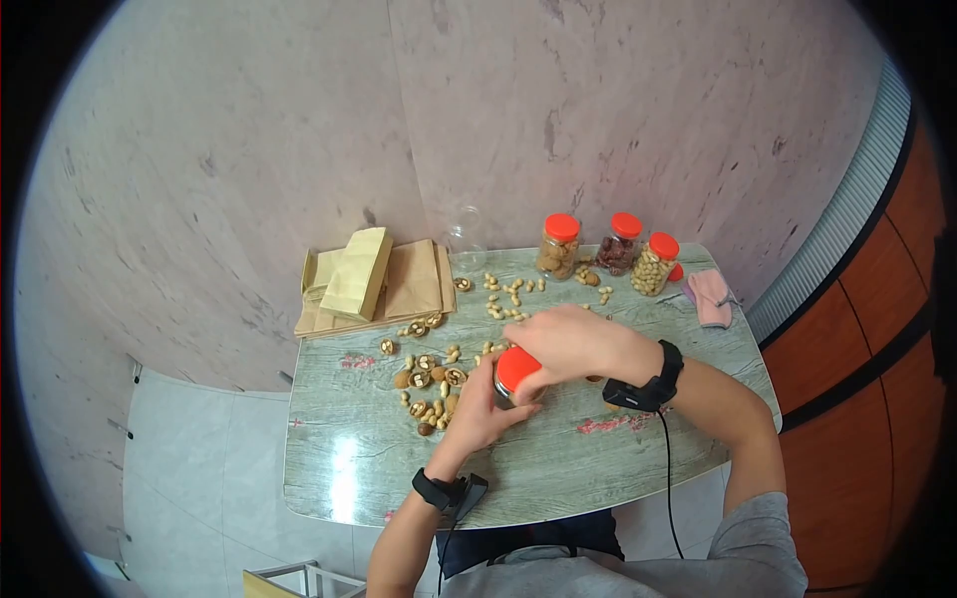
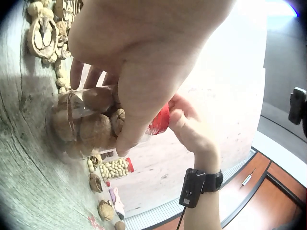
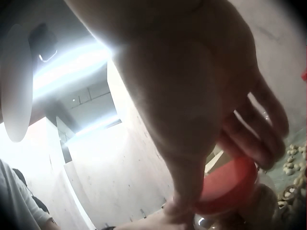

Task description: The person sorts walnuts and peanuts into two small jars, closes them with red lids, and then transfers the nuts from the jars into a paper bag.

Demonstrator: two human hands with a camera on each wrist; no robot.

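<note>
A clear jar of walnuts (image 2: 88,125) stands on the table, its red lid (image 1: 516,368) on top. The left hand (image 1: 476,417) grips the jar's body, thumb on the near side and fingers round the far side, as the left wrist view shows. From above, the right hand (image 1: 573,344) holds the lid by its edge, thumb and fingers on opposite sides; the right wrist view shows this hand (image 3: 192,96) over the red lid (image 3: 228,187). Whether the lid is screwed down cannot be seen.
Walnuts and peanuts lie left of the jar and behind it. Paper bags (image 1: 409,284) lie at the back left, beside an empty clear jar (image 1: 466,254). Filled jars with red lids (image 1: 561,227) and a pink cloth (image 1: 711,299) stand or lie at the back right.
</note>
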